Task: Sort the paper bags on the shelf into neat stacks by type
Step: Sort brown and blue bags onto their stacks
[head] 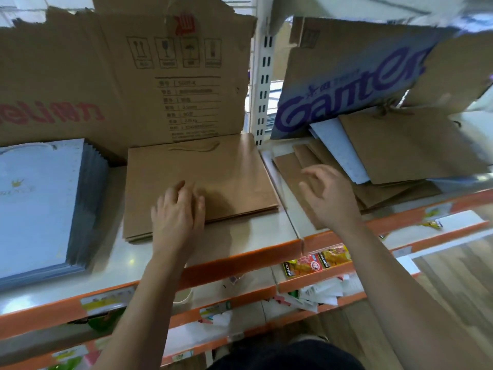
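Two hands reach in on either side of the white shelf upright (262, 84). Left of it, the left hand (177, 212) lies flat, fingers together, on the near edge of a squared stack of brown kraft bags (226, 169). Right of it, the right hand (328, 198), fingers spread and holding nothing, hovers over a jumbled pile of brown and white bags (400, 161). Farthest left of the upright sits a stack of pale blue bags (40, 198).

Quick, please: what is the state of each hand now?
Left hand: open, resting on the brown bag stack, holding nothing.
Right hand: open, spread over the messy pile, holding nothing.
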The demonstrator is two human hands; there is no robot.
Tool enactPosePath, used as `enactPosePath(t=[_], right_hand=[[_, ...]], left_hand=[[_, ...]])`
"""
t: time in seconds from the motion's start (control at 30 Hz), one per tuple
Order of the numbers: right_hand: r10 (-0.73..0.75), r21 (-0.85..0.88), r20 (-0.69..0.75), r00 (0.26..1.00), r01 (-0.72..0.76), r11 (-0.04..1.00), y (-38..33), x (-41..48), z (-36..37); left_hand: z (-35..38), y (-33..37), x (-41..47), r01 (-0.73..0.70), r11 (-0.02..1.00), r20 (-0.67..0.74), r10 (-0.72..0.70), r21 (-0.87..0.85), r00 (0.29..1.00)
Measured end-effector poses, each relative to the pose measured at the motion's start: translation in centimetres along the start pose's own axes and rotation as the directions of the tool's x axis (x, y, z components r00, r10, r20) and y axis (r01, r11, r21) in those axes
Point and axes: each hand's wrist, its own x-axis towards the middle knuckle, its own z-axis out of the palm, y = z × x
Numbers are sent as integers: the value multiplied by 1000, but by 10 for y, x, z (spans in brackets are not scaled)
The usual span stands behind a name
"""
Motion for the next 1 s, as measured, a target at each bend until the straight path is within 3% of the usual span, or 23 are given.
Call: enactPosePath(t=[0.2,0.43,0.57,0.73,0.87,1.0], right_hand=[[50,18,-158,986,-48,999,51,1,-50],[82,-109,-237,968,-110,988,154,17,-114],[207,-96,-203,957,-230,969,217,32,-157],[315,-216,-96,944,-329,919,294,58,-196],[300,-321,-55,952,-302,898,321,81,-207],[391,-316,30,920,-362,877,324,100,-208]], left_hand=[[39,76,22,-157,986,81,162,-55,984],[93,173,37,-316,946,51,320,-67,946],[121,229,39,-257,966,81,260,-44,962],[145,284,37,-194,981,44,194,-19,980],[155,311,31,-108,994,-12,108,-12,994],[160,325,27,-37,999,-43,36,-12,998]])
